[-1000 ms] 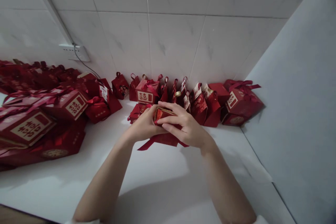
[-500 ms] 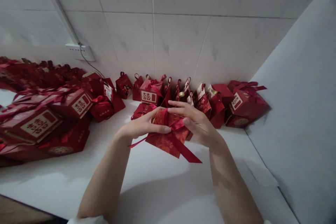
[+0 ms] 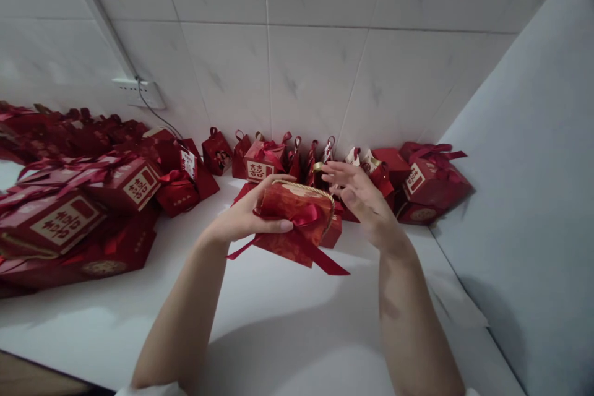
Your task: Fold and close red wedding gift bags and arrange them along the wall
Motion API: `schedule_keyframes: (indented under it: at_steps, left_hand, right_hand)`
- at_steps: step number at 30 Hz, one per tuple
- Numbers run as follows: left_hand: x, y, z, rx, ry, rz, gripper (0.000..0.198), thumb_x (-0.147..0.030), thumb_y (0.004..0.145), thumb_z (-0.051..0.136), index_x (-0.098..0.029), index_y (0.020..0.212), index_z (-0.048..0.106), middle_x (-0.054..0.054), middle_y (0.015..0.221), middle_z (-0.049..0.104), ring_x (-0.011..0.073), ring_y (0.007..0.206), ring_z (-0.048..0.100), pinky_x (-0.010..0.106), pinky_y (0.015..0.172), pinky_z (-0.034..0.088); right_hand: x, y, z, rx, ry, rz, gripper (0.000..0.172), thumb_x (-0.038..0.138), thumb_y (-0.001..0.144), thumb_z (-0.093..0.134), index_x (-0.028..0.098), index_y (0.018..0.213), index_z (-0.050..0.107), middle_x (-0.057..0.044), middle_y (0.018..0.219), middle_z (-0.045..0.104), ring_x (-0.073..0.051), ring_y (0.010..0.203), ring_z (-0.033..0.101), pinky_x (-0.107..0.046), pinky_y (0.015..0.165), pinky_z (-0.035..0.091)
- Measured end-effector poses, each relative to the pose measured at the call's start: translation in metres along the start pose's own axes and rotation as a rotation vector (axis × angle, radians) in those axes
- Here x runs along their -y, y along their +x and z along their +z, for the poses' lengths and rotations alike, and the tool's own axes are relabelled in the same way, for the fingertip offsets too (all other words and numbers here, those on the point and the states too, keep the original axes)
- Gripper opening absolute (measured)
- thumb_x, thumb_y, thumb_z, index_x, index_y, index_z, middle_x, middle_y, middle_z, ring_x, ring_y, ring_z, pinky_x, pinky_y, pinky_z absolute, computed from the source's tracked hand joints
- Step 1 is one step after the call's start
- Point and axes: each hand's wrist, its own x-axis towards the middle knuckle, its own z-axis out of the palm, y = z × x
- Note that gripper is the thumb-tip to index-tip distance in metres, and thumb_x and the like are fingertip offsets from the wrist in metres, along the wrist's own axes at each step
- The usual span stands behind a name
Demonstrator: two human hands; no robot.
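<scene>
A red patterned box (image 3: pixel 290 201) with gold cord along its edge and a pink-red ribbon bow (image 3: pixel 306 216) is held above the white table. My left hand (image 3: pixel 248 213) grips it from the left, thumb across the front and the other fingers behind. One ribbon tail (image 3: pixel 325 260) hangs toward the lower right. To the right of the box, my right hand (image 3: pixel 364 201) is raised with its fingers apart, holding nothing.
Several small red boxes with ribbon loops stand along the tiled wall (image 3: pixel 315 80). Larger red boxes (image 3: pixel 65 223) are stacked on the left of the table (image 3: pixel 260 334), others (image 3: pixel 434 182) at the right. A power strip (image 3: pixel 139 93) is on the wall.
My right hand has let go of the box and moved off to the right. The box has tilted in my left hand, so its gold-corded top now shows.
</scene>
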Motion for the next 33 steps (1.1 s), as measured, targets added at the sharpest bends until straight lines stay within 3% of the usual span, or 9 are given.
schedule_keyframes:
  at_steps: [3,6,12,21,24,28,31,33]
  left_hand:
    - [-0.001,-0.001,0.002,-0.051,0.042,0.222,0.096,-0.026,0.062,0.088,-0.03,0.145,0.039,0.012,0.147,0.048,0.0347,0.134,0.049,0.045,0.11,0.044]
    - [0.002,-0.001,0.006,-0.131,0.084,0.328,0.109,-0.027,0.058,0.09,-0.035,0.15,0.033,0.009,0.154,0.04,0.036,0.138,0.044,0.046,0.111,0.044]
    - [0.007,-0.001,0.006,-0.148,0.214,0.381,0.106,-0.028,0.061,0.089,-0.038,0.15,0.032,0.007,0.157,0.035,0.035,0.139,0.043,0.045,0.113,0.043]
    - [0.008,-0.002,0.002,-0.082,0.418,0.456,0.108,-0.028,0.06,0.089,-0.032,0.152,0.034,0.011,0.153,0.039,0.0372,0.142,0.037,0.047,0.118,0.033]
    - [0.003,-0.002,0.006,-0.076,0.372,0.393,0.111,-0.028,0.056,0.092,-0.033,0.151,0.035,0.011,0.151,0.043,0.0364,0.138,0.042,0.047,0.117,0.035]
    - [0.002,0.002,0.009,-0.052,0.087,0.061,0.093,-0.033,0.063,0.088,-0.029,0.145,0.044,0.01,0.138,0.059,0.0342,0.126,0.056,0.047,0.107,0.046]
    - [0.015,0.011,0.006,-0.048,-0.215,-0.174,0.06,-0.041,0.078,0.076,-0.023,0.132,0.058,0.011,0.123,0.069,0.032,0.116,0.064,0.045,0.1,0.052]
    - [0.027,0.018,0.002,-0.06,-0.365,-0.228,0.044,-0.044,0.083,0.07,-0.02,0.121,0.067,0.011,0.117,0.072,0.03,0.11,0.067,0.043,0.098,0.053]
  right_hand:
    - [-0.007,0.001,-0.002,0.117,0.049,0.092,0.064,0.059,0.093,0.053,0.032,0.148,0.036,-0.009,0.151,0.045,-0.025,0.139,0.044,-0.046,0.112,0.042]
    - [-0.004,0.0,-0.002,0.149,0.051,0.077,0.072,0.061,0.088,0.061,0.033,0.149,0.035,-0.008,0.153,0.043,-0.027,0.14,0.043,-0.046,0.112,0.041]
    - [0.004,-0.002,0.003,0.067,0.007,0.029,0.05,0.04,0.09,0.066,0.034,0.137,0.05,-0.004,0.141,0.055,-0.022,0.126,0.057,-0.04,0.107,0.048]
    - [0.005,-0.001,0.005,-0.106,-0.235,-0.097,0.024,0.034,0.093,0.062,0.027,0.115,0.066,-0.004,0.114,0.07,-0.021,0.103,0.068,-0.039,0.095,0.055]
    - [0.008,0.001,0.006,-0.12,-0.325,-0.13,0.021,0.032,0.095,0.058,0.027,0.113,0.068,-0.004,0.111,0.072,-0.021,0.102,0.068,-0.038,0.092,0.055]
    - [0.003,0.003,0.005,-0.023,-0.331,0.025,0.026,0.04,0.099,0.051,0.025,0.108,0.07,-0.004,0.11,0.072,-0.022,0.106,0.067,-0.04,0.097,0.051]
    - [-0.004,0.003,0.001,0.123,-0.098,0.122,0.045,0.055,0.098,0.044,0.027,0.131,0.058,-0.008,0.13,0.065,-0.024,0.121,0.06,-0.041,0.103,0.048]
    - [-0.007,0.001,-0.001,0.251,-0.017,0.116,0.073,0.062,0.087,0.059,0.03,0.149,0.037,-0.01,0.146,0.052,-0.026,0.133,0.051,-0.044,0.109,0.044]
